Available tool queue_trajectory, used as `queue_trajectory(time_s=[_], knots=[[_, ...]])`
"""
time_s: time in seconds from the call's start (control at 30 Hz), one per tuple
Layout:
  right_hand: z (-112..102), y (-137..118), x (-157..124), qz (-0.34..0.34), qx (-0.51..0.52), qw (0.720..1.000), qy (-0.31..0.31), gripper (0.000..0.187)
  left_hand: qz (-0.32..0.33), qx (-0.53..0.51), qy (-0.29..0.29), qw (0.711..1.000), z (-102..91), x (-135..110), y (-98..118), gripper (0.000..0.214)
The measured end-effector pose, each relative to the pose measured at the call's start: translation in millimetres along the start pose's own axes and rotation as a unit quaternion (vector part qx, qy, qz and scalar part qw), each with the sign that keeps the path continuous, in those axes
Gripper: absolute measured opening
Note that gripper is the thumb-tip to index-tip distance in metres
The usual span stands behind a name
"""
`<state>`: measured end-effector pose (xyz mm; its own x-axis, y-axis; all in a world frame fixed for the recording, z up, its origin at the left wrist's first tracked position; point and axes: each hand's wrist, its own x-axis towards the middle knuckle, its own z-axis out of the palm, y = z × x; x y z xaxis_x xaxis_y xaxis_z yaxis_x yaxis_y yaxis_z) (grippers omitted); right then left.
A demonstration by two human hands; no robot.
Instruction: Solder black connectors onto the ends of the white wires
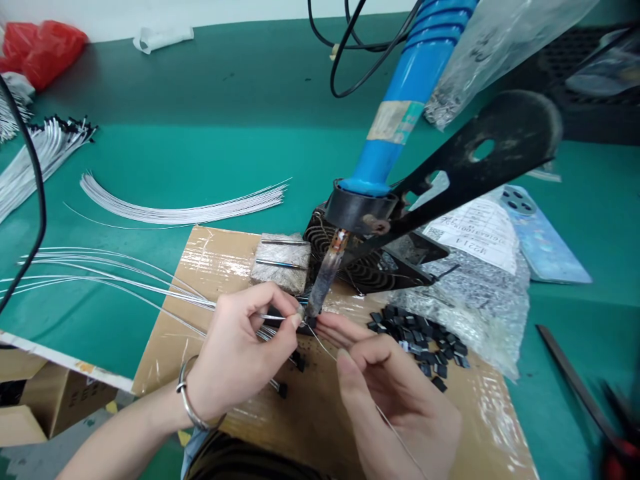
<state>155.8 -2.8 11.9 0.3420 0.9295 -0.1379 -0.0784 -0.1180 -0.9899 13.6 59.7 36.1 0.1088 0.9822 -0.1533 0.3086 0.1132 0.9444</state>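
A soldering iron with a blue handle hangs tip-down in a black metal stand. My left hand pinches a thin white wire between thumb and forefinger, its end close to the iron's tip. In my right hand is a thin strand of solder wire, held between thumb and fingers and reaching up to the tip. A small black piece lies beneath the tip, partly hidden by my fingers. Several wires with black ends lie under my left hand.
Small black connectors lie heaped on the cardboard, right of the tip. Behind my left hand is a grey block. A bundle of white wires lies further back. Tweezers and a plastic bag are at right.
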Motion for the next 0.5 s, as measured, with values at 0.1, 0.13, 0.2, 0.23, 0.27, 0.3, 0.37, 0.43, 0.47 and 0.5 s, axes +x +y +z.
queue_trajectory(time_s=[0.1, 0.13, 0.2, 0.23, 0.27, 0.3, 0.37, 0.43, 0.47, 0.5], knots=[[0.7, -0.8, 0.1, 0.000, 0.005, 1.000, 0.000, 0.026, -0.004, 0.001, -0.003, 1.000, -0.1, 0.3, -0.1, 0.009], [0.8, -1.0, 0.1, 0.001, 0.006, 1.000, 0.000, 0.026, -0.005, 0.001, -0.004, 1.000, -0.2, 0.4, -0.1, 0.009], [0.7, -1.0, 0.0, 0.004, 0.007, 1.000, -0.003, 0.026, -0.006, 0.001, -0.005, 1.000, -0.6, 0.6, -0.1, 0.009], [0.6, -0.9, -0.1, 0.006, 0.006, 1.000, -0.003, 0.026, -0.005, 0.003, -0.006, 1.000, -0.7, 0.6, -0.1, 0.009], [0.5, -0.8, -0.2, 0.007, 0.007, 1.000, -0.003, 0.026, -0.004, 0.004, -0.006, 1.000, -0.7, 0.7, 0.0, 0.009], [0.5, -0.7, -0.2, 0.008, 0.008, 1.000, -0.002, 0.026, -0.002, 0.005, -0.007, 1.000, -0.7, 0.8, 0.0, 0.009], [0.6, -0.6, -0.1, 0.006, 0.011, 1.000, 0.002, 0.026, -0.001, 0.003, -0.007, 1.000, -0.3, 1.1, 0.1, 0.009], [0.9, -0.8, 0.2, 0.003, 0.014, 1.000, 0.005, 0.027, -0.002, 0.002, -0.007, 1.000, 0.1, 1.2, 0.2, 0.009], [1.0, -0.9, 0.4, 0.003, 0.014, 1.000, 0.005, 0.027, -0.004, 0.004, -0.007, 1.000, 0.3, 1.1, 0.2, 0.009], [1.0, -1.0, 0.5, 0.004, 0.011, 1.000, 0.005, 0.027, -0.005, 0.006, -0.008, 1.000, 0.4, 0.9, 0.2, 0.009]])
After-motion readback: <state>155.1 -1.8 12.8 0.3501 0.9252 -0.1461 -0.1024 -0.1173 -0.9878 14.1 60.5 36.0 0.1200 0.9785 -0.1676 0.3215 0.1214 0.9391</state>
